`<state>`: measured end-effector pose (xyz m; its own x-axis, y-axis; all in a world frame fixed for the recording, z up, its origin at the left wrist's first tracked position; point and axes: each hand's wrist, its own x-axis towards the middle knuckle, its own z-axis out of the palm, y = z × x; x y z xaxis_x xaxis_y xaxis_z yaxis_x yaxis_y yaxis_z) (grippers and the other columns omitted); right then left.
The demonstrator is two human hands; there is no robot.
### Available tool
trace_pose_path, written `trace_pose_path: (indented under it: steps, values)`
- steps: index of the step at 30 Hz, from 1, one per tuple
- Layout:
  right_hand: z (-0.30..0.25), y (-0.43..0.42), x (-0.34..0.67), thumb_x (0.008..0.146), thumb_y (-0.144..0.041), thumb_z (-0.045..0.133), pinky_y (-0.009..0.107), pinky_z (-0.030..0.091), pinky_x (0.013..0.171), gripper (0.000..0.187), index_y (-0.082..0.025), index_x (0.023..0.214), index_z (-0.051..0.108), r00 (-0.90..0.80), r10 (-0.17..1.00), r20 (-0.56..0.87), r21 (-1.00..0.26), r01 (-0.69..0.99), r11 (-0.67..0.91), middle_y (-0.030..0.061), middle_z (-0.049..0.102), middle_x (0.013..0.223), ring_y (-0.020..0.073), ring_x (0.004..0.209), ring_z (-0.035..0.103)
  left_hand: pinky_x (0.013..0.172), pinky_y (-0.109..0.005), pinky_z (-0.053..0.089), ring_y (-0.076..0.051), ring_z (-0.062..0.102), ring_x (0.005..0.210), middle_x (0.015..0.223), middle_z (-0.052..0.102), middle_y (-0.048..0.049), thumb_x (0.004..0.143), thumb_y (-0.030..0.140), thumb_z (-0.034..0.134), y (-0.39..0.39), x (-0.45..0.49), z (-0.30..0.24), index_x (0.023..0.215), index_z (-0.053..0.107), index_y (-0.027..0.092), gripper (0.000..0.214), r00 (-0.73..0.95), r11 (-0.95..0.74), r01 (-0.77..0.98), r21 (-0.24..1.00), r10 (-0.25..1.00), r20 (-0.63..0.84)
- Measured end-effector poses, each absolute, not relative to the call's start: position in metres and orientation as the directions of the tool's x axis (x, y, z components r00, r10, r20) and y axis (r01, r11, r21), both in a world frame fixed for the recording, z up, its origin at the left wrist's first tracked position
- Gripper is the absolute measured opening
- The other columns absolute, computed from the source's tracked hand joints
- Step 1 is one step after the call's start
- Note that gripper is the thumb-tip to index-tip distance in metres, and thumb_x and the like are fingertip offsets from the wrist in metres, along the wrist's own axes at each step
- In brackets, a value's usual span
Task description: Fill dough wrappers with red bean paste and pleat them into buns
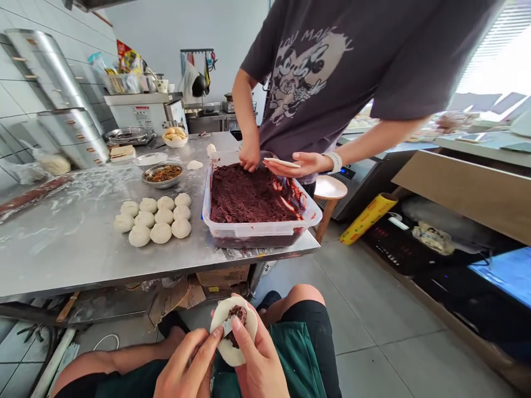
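Observation:
Low over my lap, my right hand [259, 362] cradles a round dough wrapper [232, 331] with a dab of dark red filling [237, 315] in its middle. My left hand [188, 367] pinches the wrapper's left edge with thumb and fingers. Both hands are closed on the dough. On the steel table [70, 243] above lie several shaped dough balls [154, 219]. A clear plastic tub of dark red filling [253, 199] sits at the table's right corner.
A person in a dark printed T-shirt [332, 72] stands across the tub, one hand in the filling, the other holding a flat wrapper [282, 162]. A small metal bowl [162, 174], a wooden stool [328, 190], a yellow roll [367, 218] and cardboard under the table [199, 290] are nearby.

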<state>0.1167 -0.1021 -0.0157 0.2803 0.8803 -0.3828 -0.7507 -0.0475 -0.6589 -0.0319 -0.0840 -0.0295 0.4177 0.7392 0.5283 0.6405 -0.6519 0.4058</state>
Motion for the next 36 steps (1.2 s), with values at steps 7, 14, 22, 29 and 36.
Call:
trace_pose_path:
  steps: [7, 14, 22, 29, 36]
  values:
    - [-0.033, -0.104, 0.103, 0.075, -0.052, 0.087, 0.047, 0.045, 0.110, 0.062, -0.027, 0.128, 0.068, 0.268, 0.893, -0.360, -0.733, -0.674, -0.093, 0.0094, 0.076, 0.130, 0.0305, 0.122, 0.064, 0.074, -0.015, 0.062, -0.012, 0.078, 0.086, 0.105, 0.080, -0.0022, 0.102, 0.028, 0.051, -0.068, -0.070, -0.004, 0.122, 0.068, 0.029, 0.026, 0.416, -0.542, 0.592, 0.597, 0.839, 0.350]
    - [-0.038, -0.103, 0.102, 0.070, -0.045, 0.089, 0.033, 0.056, 0.077, 0.056, -0.025, 0.120, 0.073, 0.097, 0.885, -0.456, -0.421, -0.899, -0.119, 0.0094, 0.081, 0.114, 0.0268, 0.099, 0.073, 0.057, -0.014, 0.058, -0.013, 0.075, 0.074, 0.095, 0.073, -0.0032, 0.099, 0.047, 0.058, -0.082, -0.060, -0.015, 0.115, 0.067, 0.028, 0.027, 0.251, -0.490, 0.613, 0.620, 0.865, 0.435]
    - [-0.021, -0.101, 0.100, 0.075, -0.045, 0.088, 0.028, 0.056, 0.069, 0.045, -0.024, 0.113, 0.075, -0.029, 0.838, -0.546, -0.283, -0.934, -0.217, 0.0091, 0.083, 0.103, 0.0213, 0.087, 0.075, 0.057, -0.013, 0.056, -0.008, 0.070, 0.062, 0.092, 0.068, -0.0014, 0.101, 0.025, 0.053, -0.080, -0.054, -0.038, 0.116, 0.067, 0.024, 0.021, 0.502, -0.700, 0.604, 0.381, 0.705, 0.500]
    - [-0.026, -0.103, 0.098, 0.075, -0.037, 0.089, 0.029, 0.056, 0.079, 0.044, -0.025, 0.115, 0.076, 0.038, 0.896, -0.442, -0.417, -0.893, -0.168, 0.0078, 0.082, 0.105, 0.0197, 0.089, 0.072, 0.065, -0.011, 0.058, -0.007, 0.073, 0.073, 0.096, 0.071, -0.0005, 0.103, 0.027, 0.051, -0.070, -0.059, -0.023, 0.115, 0.070, 0.027, 0.022, 0.508, -0.646, 0.603, 0.467, 0.763, 0.399]
    - [-0.029, -0.106, 0.096, 0.084, -0.057, 0.077, 0.018, 0.046, 0.052, 0.048, -0.030, 0.123, 0.073, -0.103, 0.873, -0.477, -0.216, -0.949, -0.230, 0.0093, 0.079, 0.115, 0.0193, 0.093, 0.071, 0.059, -0.015, 0.059, -0.014, 0.079, 0.083, 0.111, 0.076, -0.0077, 0.099, 0.033, 0.059, -0.082, -0.050, -0.031, 0.133, 0.062, 0.021, 0.036, 0.477, -0.696, 0.641, 0.324, 0.692, 0.542]
